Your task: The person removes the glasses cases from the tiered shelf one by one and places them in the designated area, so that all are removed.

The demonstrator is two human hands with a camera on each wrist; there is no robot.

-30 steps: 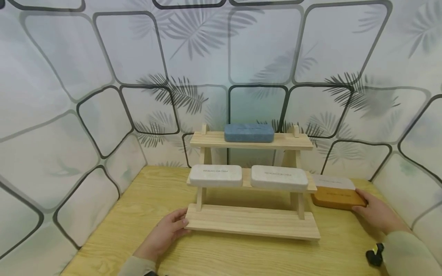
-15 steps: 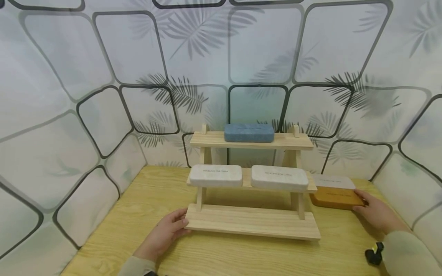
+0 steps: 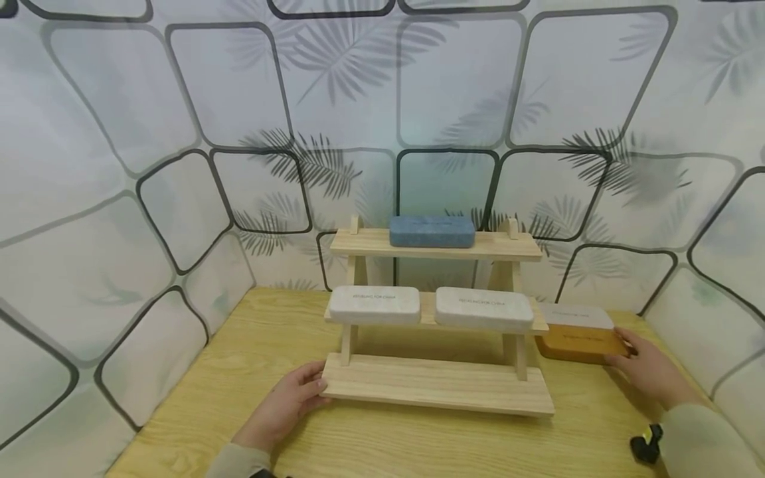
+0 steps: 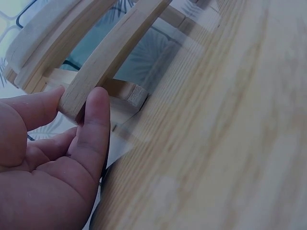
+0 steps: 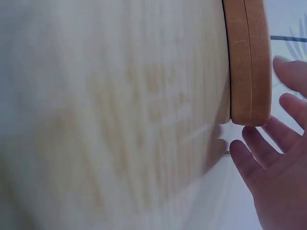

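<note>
A three-tier wooden display rack (image 3: 436, 386) stands on the table. My left hand (image 3: 287, 401) pinches the left end of its bottom shelf, thumb on one face and fingers on the other in the left wrist view. At the right, an orange-brown glasses case (image 3: 580, 344) lies flat on the table, close beside the rack. My right hand (image 3: 648, 368) is at that case's right end. In the right wrist view its fingertips (image 5: 252, 136) rest near the end of the case, loosely spread, and the thumb stands away from it.
Two white glasses cases, a left one (image 3: 374, 305) and a right one (image 3: 483, 309), sit on the middle shelf. A blue case (image 3: 431, 232) is on the top shelf. Another pale case (image 3: 578, 315) lies behind the orange one. Patterned curtains (image 3: 454, 79) enclose the table.
The orange case and my right hand have shifted very slightly left, toward the rack. My left hand keeps its hold on the bottom shelf, and the rack stays in place.
</note>
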